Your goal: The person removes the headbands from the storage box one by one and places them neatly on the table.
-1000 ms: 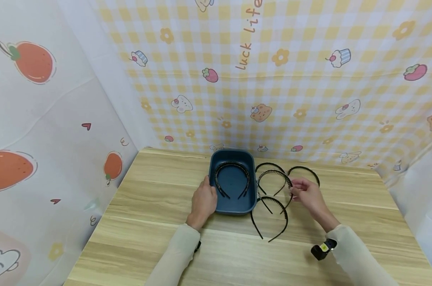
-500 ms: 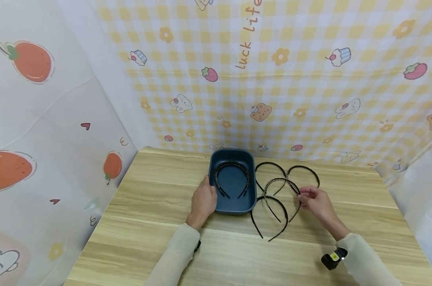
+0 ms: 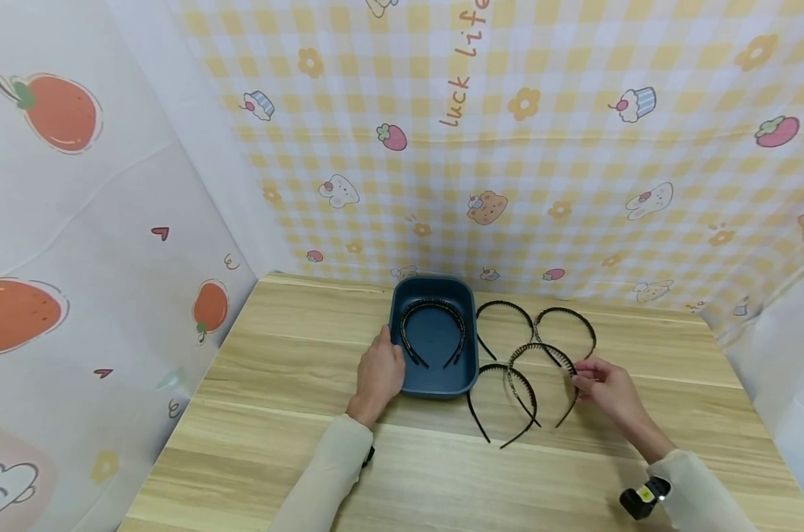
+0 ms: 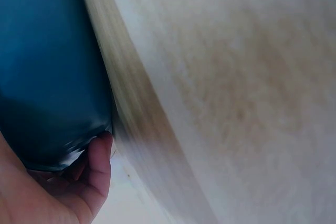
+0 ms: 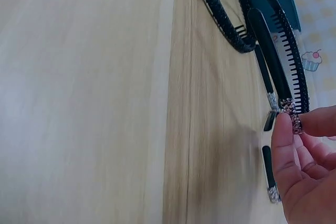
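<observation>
My right hand (image 3: 611, 388) pinches a black toothed headband (image 3: 538, 345) by its right side, between thumb and fingertips. In the right wrist view the pinched part of this headband (image 5: 291, 109) glitters with small stones. The headband overlaps the lower one on the table. At the left side of a dark blue plastic bin (image 3: 440, 394), my left hand (image 3: 380, 369) grips its wall; in the left wrist view the fingers (image 4: 98, 156) curl at the bin's corner. Black headbands (image 3: 431, 301) lie nested inside the bin, their open ends toward me.
Right of the bin, three more black headbands lie on the wood-grain table: one at the back (image 3: 504, 302), one farther right (image 3: 564, 309) and one nearer me (image 3: 482, 425). A yellow checked cloth (image 3: 442, 185) hangs behind the table's back edge.
My right hand has drawn the headband rightward and toward me, away from the bin's edge and the back headband. My left hand and the bin have stayed in place.
</observation>
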A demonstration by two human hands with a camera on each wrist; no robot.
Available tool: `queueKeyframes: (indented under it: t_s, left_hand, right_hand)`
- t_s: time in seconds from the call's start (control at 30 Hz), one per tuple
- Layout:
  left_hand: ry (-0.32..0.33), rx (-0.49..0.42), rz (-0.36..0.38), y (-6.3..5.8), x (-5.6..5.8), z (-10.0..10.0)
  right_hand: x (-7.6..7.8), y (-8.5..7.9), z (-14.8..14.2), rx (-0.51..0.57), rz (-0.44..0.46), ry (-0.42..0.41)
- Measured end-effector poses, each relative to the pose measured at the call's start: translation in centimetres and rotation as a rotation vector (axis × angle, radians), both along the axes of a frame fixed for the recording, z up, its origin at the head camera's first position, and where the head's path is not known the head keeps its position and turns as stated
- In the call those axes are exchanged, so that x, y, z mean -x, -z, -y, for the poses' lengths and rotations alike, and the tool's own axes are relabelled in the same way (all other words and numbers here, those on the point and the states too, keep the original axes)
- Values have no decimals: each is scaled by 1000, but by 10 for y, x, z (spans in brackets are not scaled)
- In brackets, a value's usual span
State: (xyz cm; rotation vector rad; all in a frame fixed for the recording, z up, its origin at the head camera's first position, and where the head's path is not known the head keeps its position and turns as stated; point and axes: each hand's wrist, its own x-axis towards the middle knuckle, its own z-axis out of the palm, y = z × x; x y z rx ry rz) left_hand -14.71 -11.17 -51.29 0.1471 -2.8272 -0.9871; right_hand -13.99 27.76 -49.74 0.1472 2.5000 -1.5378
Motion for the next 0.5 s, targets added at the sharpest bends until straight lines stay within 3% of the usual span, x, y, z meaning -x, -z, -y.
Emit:
queueKeyframes:
  t_s: [0.5]
  left_hand:
    - [0,4,3,0,0,0]
  right_hand:
    - [-14,4,-31,-57,48,9]
